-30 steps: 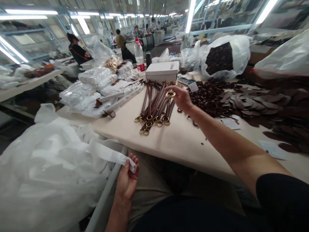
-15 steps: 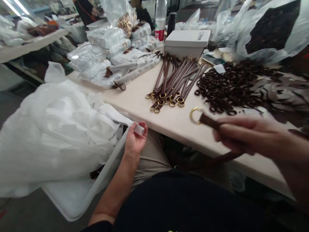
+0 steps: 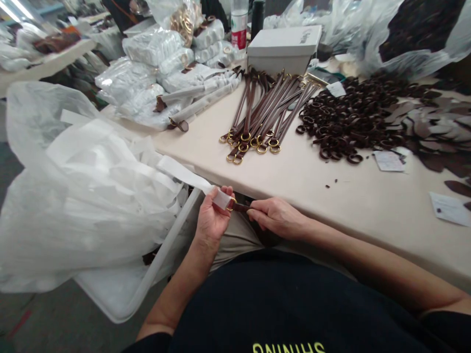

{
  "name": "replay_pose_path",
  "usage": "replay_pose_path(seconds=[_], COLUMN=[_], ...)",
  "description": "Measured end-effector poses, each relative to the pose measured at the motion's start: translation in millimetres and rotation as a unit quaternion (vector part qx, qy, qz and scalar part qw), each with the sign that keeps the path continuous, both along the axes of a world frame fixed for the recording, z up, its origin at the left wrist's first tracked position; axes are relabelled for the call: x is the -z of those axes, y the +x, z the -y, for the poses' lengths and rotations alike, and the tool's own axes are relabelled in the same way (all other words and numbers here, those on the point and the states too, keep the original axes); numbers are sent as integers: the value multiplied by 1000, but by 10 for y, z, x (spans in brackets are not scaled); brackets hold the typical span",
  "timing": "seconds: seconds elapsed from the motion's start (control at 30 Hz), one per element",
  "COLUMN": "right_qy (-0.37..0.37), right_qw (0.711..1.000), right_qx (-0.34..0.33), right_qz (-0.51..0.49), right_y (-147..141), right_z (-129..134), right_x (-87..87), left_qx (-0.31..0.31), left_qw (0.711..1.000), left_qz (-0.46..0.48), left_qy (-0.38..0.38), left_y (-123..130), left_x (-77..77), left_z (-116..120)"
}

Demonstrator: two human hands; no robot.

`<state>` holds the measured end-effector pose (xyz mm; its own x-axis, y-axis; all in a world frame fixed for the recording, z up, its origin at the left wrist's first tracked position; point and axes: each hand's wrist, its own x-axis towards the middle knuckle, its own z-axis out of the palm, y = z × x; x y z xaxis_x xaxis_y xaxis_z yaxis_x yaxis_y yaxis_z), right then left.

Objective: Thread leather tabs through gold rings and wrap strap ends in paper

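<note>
Left hand [image 3: 214, 214] pinches a white strip [image 3: 198, 182], right hand [image 3: 276, 215] closed round a brown strap [image 3: 241, 208] six o'clock of centre, far end hidden. Shirt [image 3: 287, 299] says SHINING, upside down; box [image 3: 277, 48] at one o'clock's got unreadable scrawl [image 3: 305, 34].

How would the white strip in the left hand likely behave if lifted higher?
The white strip is probably floppy, as it bends between the white bag and the left hand. It looks light for its length, being thin and slightly see-through near the fingers. It seems unlikely to roll, since the stretch outside the hand is a flat band.
</note>
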<state>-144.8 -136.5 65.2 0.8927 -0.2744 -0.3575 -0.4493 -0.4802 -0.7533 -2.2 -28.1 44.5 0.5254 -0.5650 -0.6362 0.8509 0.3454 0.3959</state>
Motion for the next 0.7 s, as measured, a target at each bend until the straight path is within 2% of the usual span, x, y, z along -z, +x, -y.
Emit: replay_pose_path(seconds=[0.27,0.4,0.5,0.57,0.63,0.7], right_qy=[-65,31,94,105,105,102], right_qw=[996,995,989,988,986,983], right_qx=[19,8,6,37,81,113], right_qz=[50,90,114,111,101,99], right_y=[220,217,-95,-427,-758,-982], right_z=[-115,-118,-6,95,174,198], right_x=[328,395,381,411,492,593], left_qx=[61,72,23,14,26,49], left_qw=[988,964,944,945,953,962], left_qz=[142,255,321,314,287,254], left_qy=[-16,20,72,91,95,88], left_y=[-344,-254,5,144,172,68], left_x=[370,481,476,450,433,435], left_z=[-44,-85,-159,-203,-221,-206])
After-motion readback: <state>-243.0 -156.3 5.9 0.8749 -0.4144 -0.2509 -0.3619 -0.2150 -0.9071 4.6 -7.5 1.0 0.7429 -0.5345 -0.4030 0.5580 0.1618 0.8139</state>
